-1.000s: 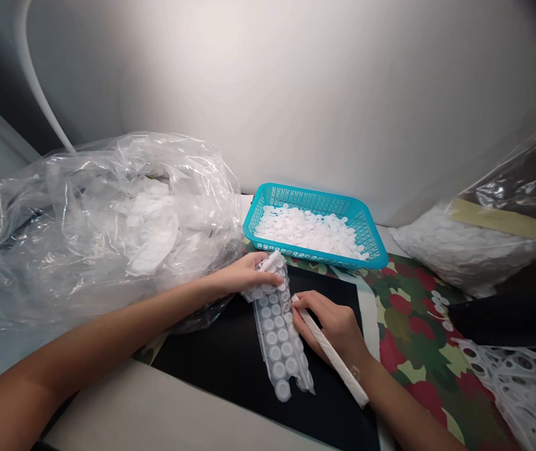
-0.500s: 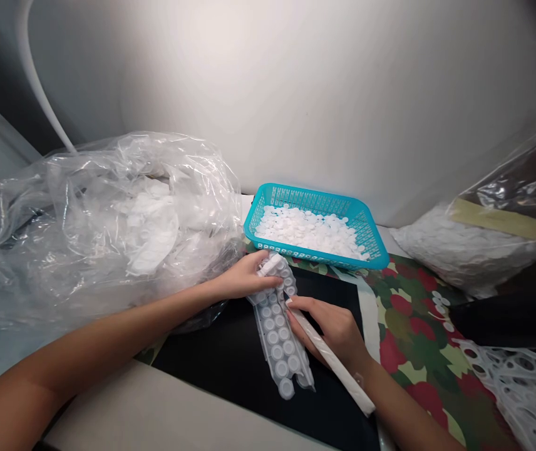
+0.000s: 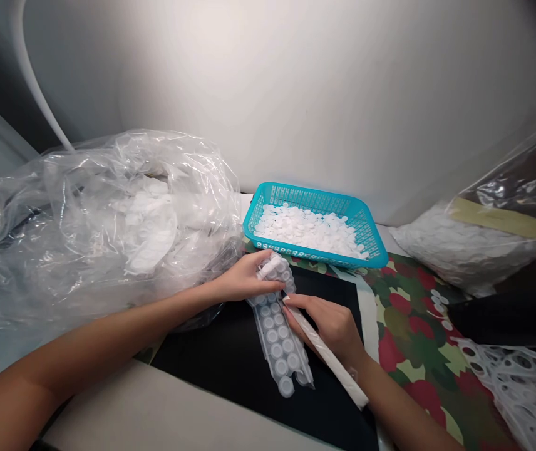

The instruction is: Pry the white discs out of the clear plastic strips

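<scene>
My left hand [image 3: 248, 276] is closed on the far end of a translucent plastic sheet of round discs [image 3: 277, 338], folded over near my fingers. The sheet's near end reaches toward me over a black mat [image 3: 211, 369], and its lower edge is uneven. My right hand [image 3: 336, 322] grips a long, white-wrapped, pen-like tool [image 3: 331, 360]. That tool slants up to the left, its tip against or very near the sheet, close beside my left thumb. What the tip is made of is too small to make out.
Behind my hands stands a turquoise basket [image 3: 376, 241] of small white discs. A large clear bag [image 3: 108, 207] with white material fills the left. At right are a bag of white pieces [image 3: 456, 250], several loose discs [image 3: 439, 300] on patterned cloth, and a heap of perforated white plastic [image 3: 521, 388].
The tool and my right hand have shifted slightly left, bringing the tip closer to my left thumb. My left hand keeps its hold on the sheet.
</scene>
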Demonstrator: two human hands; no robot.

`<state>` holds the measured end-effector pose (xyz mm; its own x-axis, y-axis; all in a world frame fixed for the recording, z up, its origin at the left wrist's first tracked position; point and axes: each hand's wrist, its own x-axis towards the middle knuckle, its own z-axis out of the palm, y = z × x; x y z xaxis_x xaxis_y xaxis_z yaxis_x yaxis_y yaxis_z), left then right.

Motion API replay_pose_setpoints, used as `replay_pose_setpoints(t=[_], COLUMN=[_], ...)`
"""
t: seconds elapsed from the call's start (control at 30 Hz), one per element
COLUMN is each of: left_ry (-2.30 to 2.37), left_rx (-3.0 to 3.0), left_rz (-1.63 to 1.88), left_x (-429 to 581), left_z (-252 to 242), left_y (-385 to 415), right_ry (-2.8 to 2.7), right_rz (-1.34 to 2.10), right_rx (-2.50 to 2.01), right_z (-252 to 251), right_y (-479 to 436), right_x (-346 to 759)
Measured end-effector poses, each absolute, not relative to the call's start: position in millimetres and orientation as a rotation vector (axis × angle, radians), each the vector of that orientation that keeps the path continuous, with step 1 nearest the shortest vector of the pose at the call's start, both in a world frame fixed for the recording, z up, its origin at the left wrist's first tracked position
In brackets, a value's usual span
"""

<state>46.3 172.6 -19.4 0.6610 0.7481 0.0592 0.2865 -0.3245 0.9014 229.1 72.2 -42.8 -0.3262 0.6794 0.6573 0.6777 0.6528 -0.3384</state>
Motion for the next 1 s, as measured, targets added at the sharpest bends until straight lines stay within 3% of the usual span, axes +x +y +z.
replay_pose_setpoints(t=[0.37, 1.0], left_ry=[0.623, 0.824], left_rx=[1.826, 2.007], left_rz=[0.528, 0.693], left_x=[44.7, 44.4], left_z=[-21.6, -27.0], left_y=[169.0, 174.1], right_ry=[-2.026, -2.043], right_rz=[-0.066, 0.084], right_rx=[-1.088, -0.973], right_z=[-42.9, -40.8], right_y=[74.5, 69.7], right_x=[225.6, 227.8])
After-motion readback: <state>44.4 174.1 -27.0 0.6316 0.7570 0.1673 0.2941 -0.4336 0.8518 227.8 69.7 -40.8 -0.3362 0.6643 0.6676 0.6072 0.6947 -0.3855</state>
